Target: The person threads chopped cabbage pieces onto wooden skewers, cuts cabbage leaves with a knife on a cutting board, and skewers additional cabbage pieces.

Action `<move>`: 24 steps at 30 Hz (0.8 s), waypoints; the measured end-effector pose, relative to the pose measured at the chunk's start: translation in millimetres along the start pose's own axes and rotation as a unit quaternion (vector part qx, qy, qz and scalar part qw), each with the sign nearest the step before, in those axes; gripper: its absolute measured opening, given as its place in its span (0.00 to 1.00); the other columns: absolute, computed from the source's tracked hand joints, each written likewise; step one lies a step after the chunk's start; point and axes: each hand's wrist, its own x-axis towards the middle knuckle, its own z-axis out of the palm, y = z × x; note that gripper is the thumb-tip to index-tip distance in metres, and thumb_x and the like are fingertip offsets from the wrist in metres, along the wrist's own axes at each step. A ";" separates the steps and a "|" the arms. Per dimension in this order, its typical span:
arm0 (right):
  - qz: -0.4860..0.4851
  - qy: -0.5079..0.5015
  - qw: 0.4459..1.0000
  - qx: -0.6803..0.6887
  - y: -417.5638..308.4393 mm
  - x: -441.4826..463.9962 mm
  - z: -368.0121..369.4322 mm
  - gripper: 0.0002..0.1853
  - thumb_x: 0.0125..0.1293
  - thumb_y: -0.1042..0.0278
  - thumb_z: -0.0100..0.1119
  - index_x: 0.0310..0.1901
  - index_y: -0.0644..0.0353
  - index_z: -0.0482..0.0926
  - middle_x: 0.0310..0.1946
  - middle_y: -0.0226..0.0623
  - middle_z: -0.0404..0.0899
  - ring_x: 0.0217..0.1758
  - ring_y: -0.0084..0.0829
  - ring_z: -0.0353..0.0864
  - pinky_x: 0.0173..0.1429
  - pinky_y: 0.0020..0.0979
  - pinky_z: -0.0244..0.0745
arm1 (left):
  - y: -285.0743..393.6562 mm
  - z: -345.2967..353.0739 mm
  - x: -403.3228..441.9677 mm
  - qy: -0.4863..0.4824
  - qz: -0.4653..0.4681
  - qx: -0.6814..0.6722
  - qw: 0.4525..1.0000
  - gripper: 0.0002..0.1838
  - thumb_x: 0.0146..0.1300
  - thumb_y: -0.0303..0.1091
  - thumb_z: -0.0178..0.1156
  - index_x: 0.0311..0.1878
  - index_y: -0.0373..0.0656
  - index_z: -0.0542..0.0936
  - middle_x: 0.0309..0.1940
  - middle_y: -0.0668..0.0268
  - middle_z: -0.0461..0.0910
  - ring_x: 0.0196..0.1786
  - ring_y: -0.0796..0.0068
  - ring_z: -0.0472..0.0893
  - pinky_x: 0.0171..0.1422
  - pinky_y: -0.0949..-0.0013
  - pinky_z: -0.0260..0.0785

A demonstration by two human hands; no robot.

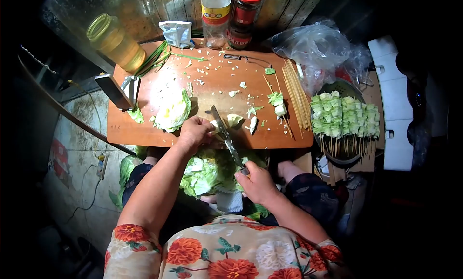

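Observation:
My right hand point(259, 183) is wrapped round the handle of a knife point(228, 143), its dark blade slanting up and left over the table's near edge. My left hand point(195, 132) is closed, pinching a small pale piece of cabbage point(215, 126) beside the blade. Another cabbage chunk point(234, 120) lies just right of the blade. A cut cabbage point(172, 110) rests on the wooden table point(159, 138), beyond my left hand. Below the table edge, a pile of loose cabbage leaves point(202, 175) sits between my legs.
Loose bamboo skewers point(295, 93) lie at the table's right. Loaded cabbage skewers point(343, 116) rest over a dark pan beyond them. A jar of yellow liquid point(118, 45), a clear bottle point(215, 19) and a red-lidded jar point(245, 16) line the back. A phone point(114, 92) stands at left.

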 end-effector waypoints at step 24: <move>-0.013 0.040 0.999 -0.032 10.0 38.0 23.7 0.17 0.64 0.58 0.58 0.35 0.66 0.69 0.23 0.46 0.76 0.28 0.42 0.78 0.34 0.39 0.71 | -0.9 -8.4 4.1 0.003 0.033 0.101 0.994 0.07 0.61 0.21 0.58 0.41 0.39 0.72 0.33 0.64 0.78 0.29 0.71 0.80 0.34 0.68 0.79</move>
